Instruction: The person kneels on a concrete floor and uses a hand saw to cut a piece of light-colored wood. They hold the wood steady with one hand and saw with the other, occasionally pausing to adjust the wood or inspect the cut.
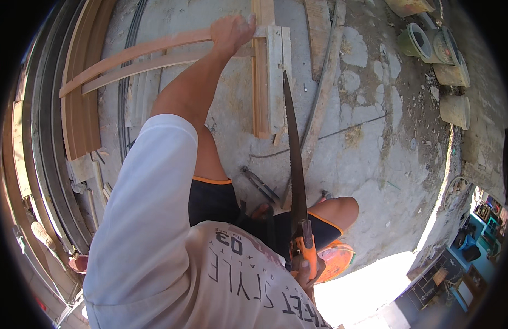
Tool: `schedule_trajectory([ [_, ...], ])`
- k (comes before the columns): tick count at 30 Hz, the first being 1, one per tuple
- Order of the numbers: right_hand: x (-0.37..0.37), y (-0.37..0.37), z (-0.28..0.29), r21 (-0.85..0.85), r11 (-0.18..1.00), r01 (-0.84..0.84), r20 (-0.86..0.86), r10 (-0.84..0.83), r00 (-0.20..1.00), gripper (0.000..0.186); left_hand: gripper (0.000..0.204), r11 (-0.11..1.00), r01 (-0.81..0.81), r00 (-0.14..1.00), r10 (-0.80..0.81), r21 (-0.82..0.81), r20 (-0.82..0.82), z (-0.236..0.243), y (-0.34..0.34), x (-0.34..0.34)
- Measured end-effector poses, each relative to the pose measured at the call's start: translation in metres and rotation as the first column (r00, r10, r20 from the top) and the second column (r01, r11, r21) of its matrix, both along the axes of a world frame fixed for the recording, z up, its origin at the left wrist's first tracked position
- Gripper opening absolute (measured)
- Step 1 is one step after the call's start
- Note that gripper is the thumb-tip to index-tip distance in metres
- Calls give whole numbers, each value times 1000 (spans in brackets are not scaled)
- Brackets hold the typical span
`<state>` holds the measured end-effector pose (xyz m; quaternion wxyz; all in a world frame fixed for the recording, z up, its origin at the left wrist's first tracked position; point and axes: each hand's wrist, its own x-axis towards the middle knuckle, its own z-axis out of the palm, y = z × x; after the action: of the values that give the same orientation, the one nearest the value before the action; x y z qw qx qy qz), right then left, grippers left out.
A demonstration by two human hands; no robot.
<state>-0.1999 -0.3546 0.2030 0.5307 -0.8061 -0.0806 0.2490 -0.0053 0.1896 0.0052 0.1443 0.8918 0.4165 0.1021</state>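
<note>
At the top of the head view my left hand [233, 34] is closed over the right end of a long wooden strip [149, 48]. A second wooden strip [171, 59] lies alongside it, nearer to me. Their right ends meet an upright wooden piece [260, 93] and a pale board [274, 82]. Low in the view my right hand [305, 274] grips the orange handle of a handsaw [296, 148]. The saw's long dark blade points away from me, its toothed edge on the left and its tip close to the pale board, apart from the strips.
Long-handled pincers [260, 184] lie on the concrete floor [352, 159] by my foot. Wide planks [81, 120] and dark beams [45, 142] line the left. A long narrow board [321, 104] lies right of the blade. Several buckets [415, 43] stand far right; a round orange object [337, 260] is beside me.
</note>
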Motion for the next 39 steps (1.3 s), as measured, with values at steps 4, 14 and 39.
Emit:
schedule_trajectory([
  [4,40,36,-39,58,998,-39,-35,41,999,54,69,998,15,1000,-15,60,6,-10,2,12],
  [14,18,9,-17,-15,998,-62,-91,61,994,64,72,998,8,1000,-9,63,5,-5,7,6],
  [39,113,108,-71,144,984,-106,-39,112,993,46,70,999,6,998,-3,39,-56,-2,6,12],
])
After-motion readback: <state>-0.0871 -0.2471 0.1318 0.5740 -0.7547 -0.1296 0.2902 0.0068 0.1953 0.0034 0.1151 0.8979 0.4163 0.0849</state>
